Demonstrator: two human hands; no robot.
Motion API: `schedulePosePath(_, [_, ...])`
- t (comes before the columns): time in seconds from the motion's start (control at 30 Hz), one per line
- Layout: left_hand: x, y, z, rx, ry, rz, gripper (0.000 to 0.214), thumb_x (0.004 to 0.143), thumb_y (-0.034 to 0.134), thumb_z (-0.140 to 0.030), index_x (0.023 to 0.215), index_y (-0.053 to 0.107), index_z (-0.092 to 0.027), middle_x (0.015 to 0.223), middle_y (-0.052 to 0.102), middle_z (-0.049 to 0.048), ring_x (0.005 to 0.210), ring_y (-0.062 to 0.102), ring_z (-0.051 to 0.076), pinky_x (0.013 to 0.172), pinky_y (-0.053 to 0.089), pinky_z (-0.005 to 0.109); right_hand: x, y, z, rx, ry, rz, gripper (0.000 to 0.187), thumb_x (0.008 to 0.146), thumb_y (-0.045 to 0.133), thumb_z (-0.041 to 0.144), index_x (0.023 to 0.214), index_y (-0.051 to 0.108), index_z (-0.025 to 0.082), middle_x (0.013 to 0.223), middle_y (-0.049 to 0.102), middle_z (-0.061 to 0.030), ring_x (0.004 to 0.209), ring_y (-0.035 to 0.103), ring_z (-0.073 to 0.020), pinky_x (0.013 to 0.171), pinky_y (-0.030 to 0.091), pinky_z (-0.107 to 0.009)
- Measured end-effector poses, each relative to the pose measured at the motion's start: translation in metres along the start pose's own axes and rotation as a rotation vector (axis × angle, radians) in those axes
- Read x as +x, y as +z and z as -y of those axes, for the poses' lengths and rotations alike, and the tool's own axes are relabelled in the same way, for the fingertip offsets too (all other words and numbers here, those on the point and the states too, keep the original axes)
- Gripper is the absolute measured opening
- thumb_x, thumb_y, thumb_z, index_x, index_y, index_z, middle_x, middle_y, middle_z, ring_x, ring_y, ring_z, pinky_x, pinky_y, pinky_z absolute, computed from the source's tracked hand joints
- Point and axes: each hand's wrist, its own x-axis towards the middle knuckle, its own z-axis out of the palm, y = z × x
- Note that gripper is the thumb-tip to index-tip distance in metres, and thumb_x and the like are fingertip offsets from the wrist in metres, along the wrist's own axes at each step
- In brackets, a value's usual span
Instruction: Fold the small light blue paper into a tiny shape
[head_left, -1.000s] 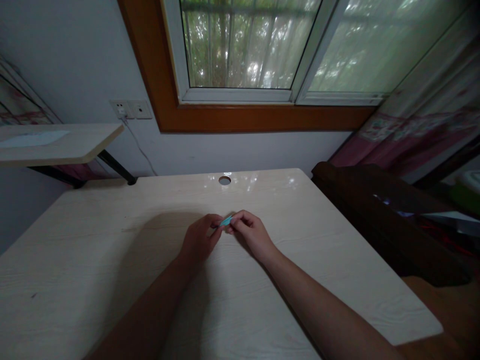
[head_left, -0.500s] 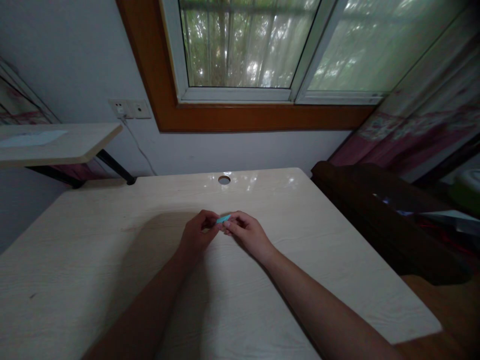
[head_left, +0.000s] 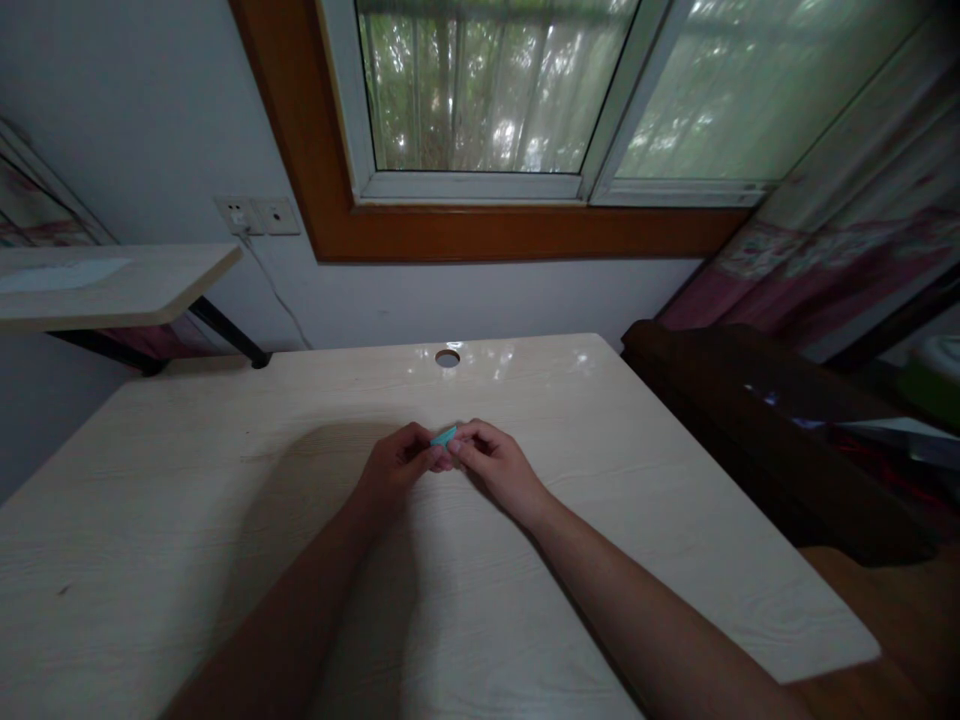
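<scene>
A small flat turquoise piece [head_left: 443, 436] is pinched between my two hands above the middle of the desk. Its kind is too small to make out, and the fingers cover most of it. My left hand [head_left: 396, 463] grips its left end between thumb and forefinger. On the other end, the thumb and fingertips of my right hand [head_left: 491, 456] are closed. Something pinkish shows just under the piece between the hands; I cannot tell whether it is fingertips or an object.
The pale wooden desk [head_left: 600, 560] has a round cable hole [head_left: 448, 358] near its back edge. A raised shelf [head_left: 120, 285] on black legs stands at the left. Behind are a wall socket [head_left: 256, 215] with a cable and a window. Dark furniture [head_left: 750, 430] borders the right side.
The left thumb has moved forward onto the turquoise piece, closing the gap between thumb and forefinger. The piece has tilted slightly. The right hand has barely moved.
</scene>
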Motion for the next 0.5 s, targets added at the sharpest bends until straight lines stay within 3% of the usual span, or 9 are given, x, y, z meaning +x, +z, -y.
schedulePosePath(0.5, [0.0013,0.0011,-0.0041,-0.008,-0.028,0.041,0.032,0.089,0.062,-0.044,0.084,0.066,-0.013,0.075,0.073,0.0062,0.069,0.071,0.018,0.069,0.057,0.030,-0.0011,0.0011,0.0028,0.053,-0.025,0.027,0.021,0.082,0.073,0.037,0.089,0.067,0.019,0.072,0.065,0.0005,0.067,0.057,-0.0131,0.066,0.042,-0.028])
